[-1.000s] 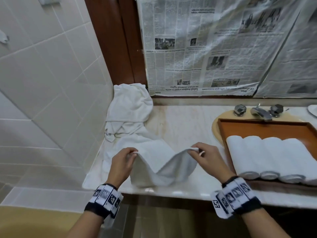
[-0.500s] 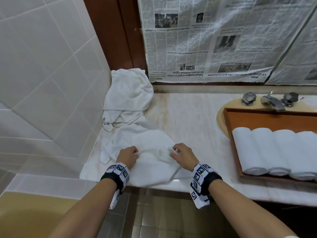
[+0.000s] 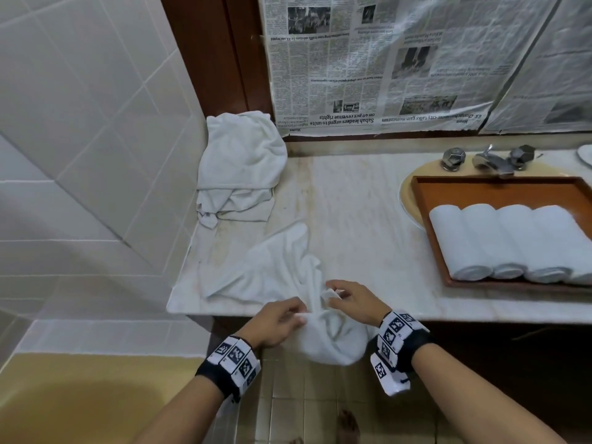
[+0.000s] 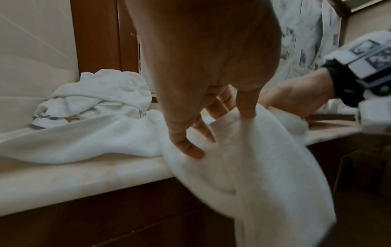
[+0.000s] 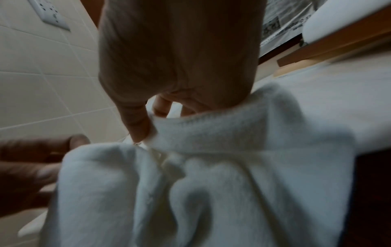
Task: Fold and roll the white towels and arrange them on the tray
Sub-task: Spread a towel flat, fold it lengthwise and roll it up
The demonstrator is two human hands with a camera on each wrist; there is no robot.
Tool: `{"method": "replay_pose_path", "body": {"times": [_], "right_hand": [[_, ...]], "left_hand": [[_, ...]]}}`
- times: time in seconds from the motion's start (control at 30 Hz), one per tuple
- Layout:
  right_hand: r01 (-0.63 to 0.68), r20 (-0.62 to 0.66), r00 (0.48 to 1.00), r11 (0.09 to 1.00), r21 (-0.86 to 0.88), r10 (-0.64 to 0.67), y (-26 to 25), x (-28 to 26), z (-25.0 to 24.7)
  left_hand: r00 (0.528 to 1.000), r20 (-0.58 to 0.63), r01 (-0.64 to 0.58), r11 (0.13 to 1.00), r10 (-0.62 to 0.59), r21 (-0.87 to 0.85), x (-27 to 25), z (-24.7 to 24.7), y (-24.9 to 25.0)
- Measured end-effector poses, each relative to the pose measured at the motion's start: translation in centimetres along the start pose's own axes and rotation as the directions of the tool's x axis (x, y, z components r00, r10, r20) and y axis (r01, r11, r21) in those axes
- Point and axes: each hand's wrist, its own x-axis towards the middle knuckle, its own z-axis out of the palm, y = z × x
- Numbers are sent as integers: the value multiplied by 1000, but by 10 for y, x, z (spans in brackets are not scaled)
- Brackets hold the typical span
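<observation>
Along the front edge of a pale marble counter point(image 3: 368, 225), a person works a white towel point(image 3: 275, 270) that lies crumpled near the counter's front left corner, one end spilling over the edge and hanging below it. Newspaper sheets point(image 3: 400, 59) cover the wall behind the counter's back edge. At the counter's right end, a wooden tray point(image 3: 426, 200) sits across a yellow basin point(image 3: 405, 190), just in front of a metal faucet point(image 3: 488, 160), and carries four rolled towels point(image 3: 499, 241) lying side by side, touching, their coiled ends facing the front edge. In the back left corner, a pile of unfolded towels point(image 3: 240, 165) leans against the tiled wall point(image 3: 80, 123).

Both hands meet at the front edge, close together. The left hand point(image 3: 277, 322) has its grip closed on the towel's hem, thumb and fingers pinching the cloth where it drops over the edge; the left wrist view shows the fingertips point(image 4: 191, 150) pressed into the fabric. The right hand point(image 3: 352, 301) likewise grasps the towel, its thumb and forefinger pinching a hemmed corner, seen plainly in the right wrist view. Each wrist wears a black band with printed markers.
</observation>
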Motion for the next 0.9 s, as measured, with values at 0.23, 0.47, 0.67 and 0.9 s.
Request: {"method": "replay_pose_path", "body": {"times": [0.23,0.47,0.67,0.9], "right_hand": [[11,-272,962,999,53,3,-4,-41,22],[-26,-350,935,996,88,56,-12,-65,37],[50,-295,953,996,-67,-68,-3,-86,29],[72,-274,960,996,55,-54,14,-112,4]], "left_hand": [[982,-168,138,942,-89,305,17,-16,-7],[991,-17,131,908,-135,397,8,1,1],[980,182,35,963,-86,266,-26,28,4],[987,143,53,987,-74,150,-37,18,25]]}}
